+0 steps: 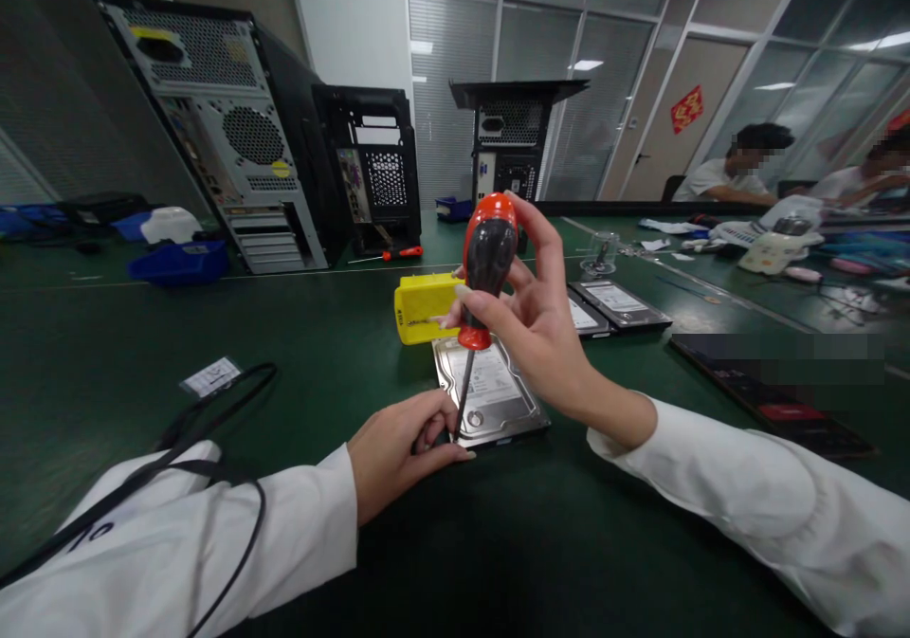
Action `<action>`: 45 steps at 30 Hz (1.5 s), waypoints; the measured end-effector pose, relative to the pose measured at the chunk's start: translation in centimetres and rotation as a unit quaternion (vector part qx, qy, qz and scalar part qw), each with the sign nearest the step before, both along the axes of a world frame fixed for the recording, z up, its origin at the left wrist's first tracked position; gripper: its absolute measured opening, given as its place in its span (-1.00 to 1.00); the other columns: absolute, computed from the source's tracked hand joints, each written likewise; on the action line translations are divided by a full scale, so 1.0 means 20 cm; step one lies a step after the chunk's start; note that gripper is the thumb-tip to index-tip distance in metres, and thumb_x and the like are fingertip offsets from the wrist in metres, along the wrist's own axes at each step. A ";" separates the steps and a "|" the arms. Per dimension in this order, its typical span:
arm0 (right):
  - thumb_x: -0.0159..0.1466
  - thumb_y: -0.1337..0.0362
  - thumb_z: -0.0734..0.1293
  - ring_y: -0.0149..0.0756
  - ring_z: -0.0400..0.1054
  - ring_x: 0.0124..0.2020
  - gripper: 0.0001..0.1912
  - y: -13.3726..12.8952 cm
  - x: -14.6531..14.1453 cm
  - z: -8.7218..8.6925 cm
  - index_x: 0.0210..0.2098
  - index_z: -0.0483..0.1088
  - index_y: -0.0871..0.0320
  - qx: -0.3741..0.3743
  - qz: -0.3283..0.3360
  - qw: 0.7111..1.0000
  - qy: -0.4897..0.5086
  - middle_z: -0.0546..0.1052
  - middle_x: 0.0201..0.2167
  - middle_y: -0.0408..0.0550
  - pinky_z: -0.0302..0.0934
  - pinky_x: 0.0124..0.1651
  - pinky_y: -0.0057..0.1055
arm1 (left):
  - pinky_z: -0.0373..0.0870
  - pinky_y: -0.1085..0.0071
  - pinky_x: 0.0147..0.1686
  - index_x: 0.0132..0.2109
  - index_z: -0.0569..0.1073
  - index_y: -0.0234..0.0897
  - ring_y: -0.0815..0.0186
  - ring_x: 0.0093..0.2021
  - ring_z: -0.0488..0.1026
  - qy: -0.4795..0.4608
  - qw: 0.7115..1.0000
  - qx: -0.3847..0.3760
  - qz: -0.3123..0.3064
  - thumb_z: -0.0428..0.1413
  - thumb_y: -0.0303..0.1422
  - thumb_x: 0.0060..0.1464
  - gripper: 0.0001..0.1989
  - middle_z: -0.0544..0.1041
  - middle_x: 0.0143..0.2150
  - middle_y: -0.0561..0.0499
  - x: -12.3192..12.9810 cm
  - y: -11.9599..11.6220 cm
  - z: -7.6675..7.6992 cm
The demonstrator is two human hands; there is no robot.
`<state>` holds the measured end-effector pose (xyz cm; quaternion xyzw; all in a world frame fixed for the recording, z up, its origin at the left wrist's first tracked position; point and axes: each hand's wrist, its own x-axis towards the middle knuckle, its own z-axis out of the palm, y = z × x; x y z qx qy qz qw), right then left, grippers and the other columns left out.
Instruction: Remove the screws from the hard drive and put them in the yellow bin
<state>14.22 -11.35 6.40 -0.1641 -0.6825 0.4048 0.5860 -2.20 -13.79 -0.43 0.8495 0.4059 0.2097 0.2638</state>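
A silver hard drive (494, 382) lies label up on the green table. My right hand (546, 335) is closed around the red and black handle of a screwdriver (489, 251). The tool stands nearly upright, its shaft slanting down to the drive's near left corner. At that same corner, my left hand (402, 448) is closed, fingers curled and thumb along the near edge, holding the drive beside the screwdriver's tip. The tip itself and any screw under it are too small to make out. Just behind the drive sits a yellow tray (419, 304) with small metal pieces in it.
More hard drives (620, 302) lie to the right. A dark flat panel (768, 396) is beyond my right forearm. Computer cases (256, 136) stand at the back, with another screwdriver (403, 253) before them. Black cable (234, 401) crosses my left sleeve. People (739, 169) sit far right.
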 end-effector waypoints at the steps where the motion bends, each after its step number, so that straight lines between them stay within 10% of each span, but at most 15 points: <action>1: 0.20 0.29 0.31 -0.45 0.41 -0.40 -0.34 0.00 0.00 0.00 0.14 -0.12 -0.24 0.002 -0.006 1.000 -0.006 0.34 -0.13 -0.18 0.42 -0.17 -0.29 | 0.10 0.53 -0.47 -0.38 0.25 -0.28 0.42 -0.49 0.18 -0.003 1.000 0.000 0.000 0.18 -0.35 0.05 -0.77 0.17 -0.52 0.21 0.00 0.00 0.00; 45: 0.17 0.46 0.27 -0.52 0.39 -0.39 -0.48 -0.03 -0.02 0.03 0.05 0.04 0.00 0.000 0.052 0.998 0.022 0.28 -0.07 -0.11 0.45 -0.21 -0.44 | -0.23 0.49 -0.58 -0.36 0.50 -0.41 0.50 -0.61 -0.15 -0.140 0.964 -0.224 0.038 0.30 -0.27 -0.20 -0.71 -0.07 -0.67 0.30 -0.01 0.06 -0.04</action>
